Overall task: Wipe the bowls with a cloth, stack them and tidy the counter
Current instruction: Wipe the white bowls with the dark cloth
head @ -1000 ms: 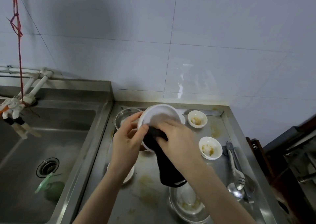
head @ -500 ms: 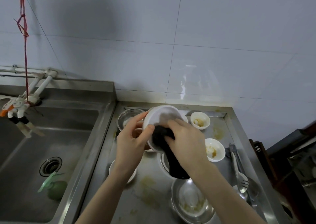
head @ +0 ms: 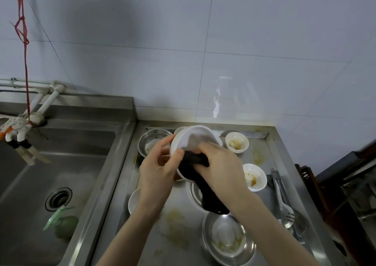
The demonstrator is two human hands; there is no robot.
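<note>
Wiping: left hand (head: 156, 176) grips the white bowl (head: 195, 141) rim, right hand (head: 221, 168) fingers pinching the black cloth (head: 195, 162); sweep right around inside.

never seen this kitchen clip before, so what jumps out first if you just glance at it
At centre, the left hand holds a tilted white bowl while the right hand presses a black cloth into it. Around them on the stained steel counter sit dirty dishes, such as a small white bowl with yellow residue at the back. A red cord hangs over the sink at left.
</note>
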